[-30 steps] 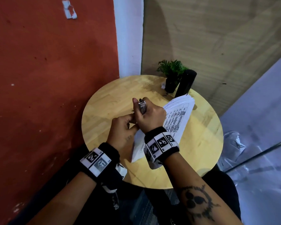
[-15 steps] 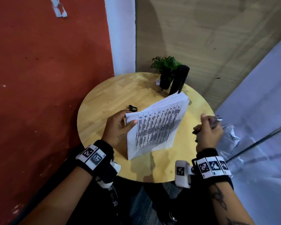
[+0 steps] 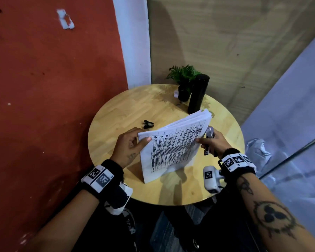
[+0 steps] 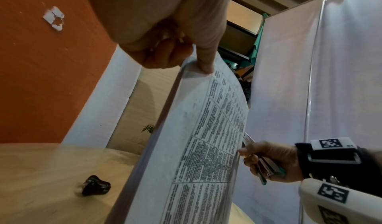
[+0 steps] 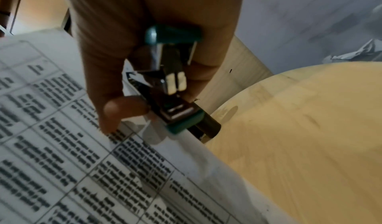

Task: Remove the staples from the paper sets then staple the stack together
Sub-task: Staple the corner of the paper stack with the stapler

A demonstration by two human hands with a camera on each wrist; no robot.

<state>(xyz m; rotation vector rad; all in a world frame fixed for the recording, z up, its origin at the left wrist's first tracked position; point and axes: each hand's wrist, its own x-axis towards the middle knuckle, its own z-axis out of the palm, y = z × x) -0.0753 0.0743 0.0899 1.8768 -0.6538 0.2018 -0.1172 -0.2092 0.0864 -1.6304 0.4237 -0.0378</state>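
Observation:
A thick stack of printed paper (image 3: 173, 148) stands tilted on its lower edge on the round wooden table (image 3: 116, 115). My left hand (image 3: 133, 144) pinches its upper left corner, thumb on the front sheet (image 4: 206, 64). My right hand (image 3: 210, 142) grips a small green and metal stapler (image 5: 171, 96) and touches the stack's right edge (image 5: 128, 145) with its thumb. The stapler (image 4: 260, 160) sits beside that edge, its mouth toward the sheets. A small black staple remover (image 3: 148, 124) lies on the table left of the stack (image 4: 95, 186).
A potted green plant (image 3: 183, 82) and a tall black cylinder (image 3: 197, 95) stand at the table's far side, just behind the stack. A red wall (image 3: 53, 79) is close on the left, a translucent partition (image 3: 289, 115) on the right. Crumpled paper (image 3: 256, 150) lies off the table's right rim.
A second ago both hands worked at the stack's corner. My right hand swung out right with the stapler, then came back to the stack's right edge. My left hand kept its hold.

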